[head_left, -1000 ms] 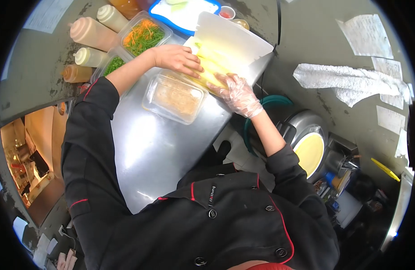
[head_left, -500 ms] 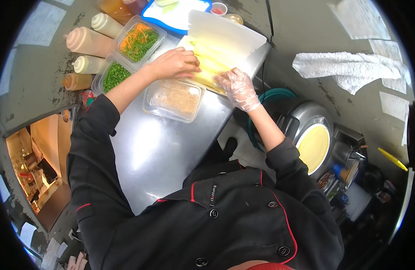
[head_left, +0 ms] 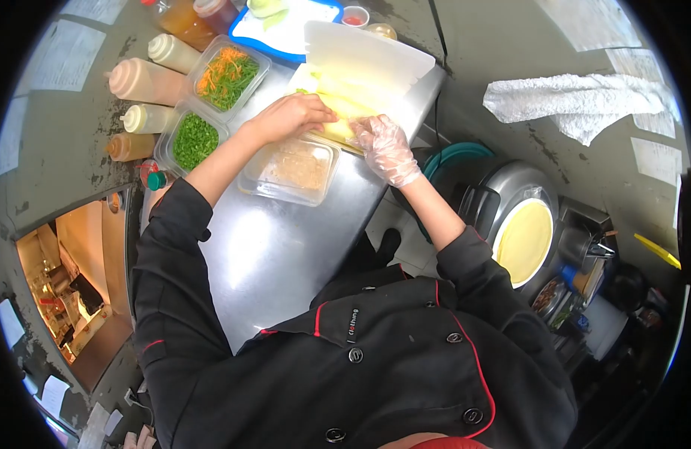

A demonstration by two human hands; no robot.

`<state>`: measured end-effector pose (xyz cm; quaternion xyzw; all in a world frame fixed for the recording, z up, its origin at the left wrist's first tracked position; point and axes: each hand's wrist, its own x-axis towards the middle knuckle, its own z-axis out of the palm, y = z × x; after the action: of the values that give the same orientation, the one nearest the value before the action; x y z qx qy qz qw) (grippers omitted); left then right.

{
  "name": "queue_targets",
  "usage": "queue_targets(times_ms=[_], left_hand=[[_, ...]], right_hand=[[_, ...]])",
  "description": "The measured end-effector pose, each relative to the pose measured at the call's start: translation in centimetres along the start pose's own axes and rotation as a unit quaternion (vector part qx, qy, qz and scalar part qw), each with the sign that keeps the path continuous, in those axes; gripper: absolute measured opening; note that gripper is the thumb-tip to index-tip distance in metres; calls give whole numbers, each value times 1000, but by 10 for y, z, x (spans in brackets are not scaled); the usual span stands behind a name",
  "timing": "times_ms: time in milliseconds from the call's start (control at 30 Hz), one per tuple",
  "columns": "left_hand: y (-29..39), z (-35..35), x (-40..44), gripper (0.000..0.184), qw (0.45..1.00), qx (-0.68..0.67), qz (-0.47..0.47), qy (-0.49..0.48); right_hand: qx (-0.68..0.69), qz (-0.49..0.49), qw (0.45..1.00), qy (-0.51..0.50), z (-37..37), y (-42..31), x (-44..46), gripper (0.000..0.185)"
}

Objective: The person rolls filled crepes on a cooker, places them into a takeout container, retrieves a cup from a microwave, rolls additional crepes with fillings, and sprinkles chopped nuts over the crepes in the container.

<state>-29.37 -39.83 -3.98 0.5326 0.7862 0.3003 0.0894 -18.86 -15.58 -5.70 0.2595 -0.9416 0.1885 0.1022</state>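
Observation:
A pale yellow crepe point(head_left: 338, 130), apparently partly folded, lies on the far end of the metal worktop, its details washed out by glare. My left hand point(head_left: 299, 116), bare, comes from the left with fingers bent together on the crepe's left part. In a clear plastic glove, my right hand point(head_left: 387, 150) pinches its near right edge. Both hands are close together at the near side. A white, paper-like sheet point(head_left: 372, 56) stands up behind the crepe. Just below my left hand is a clear container point(head_left: 294, 170) of light brown contents.
Containers of shredded carrot and greens point(head_left: 227, 77) and chopped green herbs point(head_left: 196, 141) stand left, beside several squeeze bottles point(head_left: 143, 81). A blue-rimmed white tray point(head_left: 282, 30) sits behind. To the right are a round hot plate with a yellow crepe point(head_left: 524, 241) and a hanging white towel point(head_left: 577, 97).
My hands have drawn slightly closer together over the crepe, the left fingers more tucked. The view has shifted a little, bringing a green-capped bottle out beside my left sleeve.

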Motion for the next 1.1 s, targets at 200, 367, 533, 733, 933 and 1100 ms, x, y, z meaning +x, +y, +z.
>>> queue_targets(times_ms=[200, 367, 533, 733, 933, 1100], left_hand=[[1, -4, 4, 34, 998, -45, -21, -33], [3, -18, 4, 31, 997, -70, -41, 10], [-12, -34, 0, 27, 989, -40, -136, 42], [-16, -29, 13, 34, 984, -15, -178, -21], [-8, -27, 23, 40, 980, 27, -188, -52], [-14, -18, 23, 44, 978, -19, -204, -46]], right_hand=[[23, -3, 1000, -7, 1, 2, -6, 32], [96, 49, 994, 12, -15, 6, 3, 20], [163, 238, 957, 12, -44, 23, 6, 15], [127, 188, 974, -26, -32, 23, 18, 24], [66, 260, 954, -134, -22, 2, 37, 37], [81, 265, 955, -108, -12, 0, 36, 40]])
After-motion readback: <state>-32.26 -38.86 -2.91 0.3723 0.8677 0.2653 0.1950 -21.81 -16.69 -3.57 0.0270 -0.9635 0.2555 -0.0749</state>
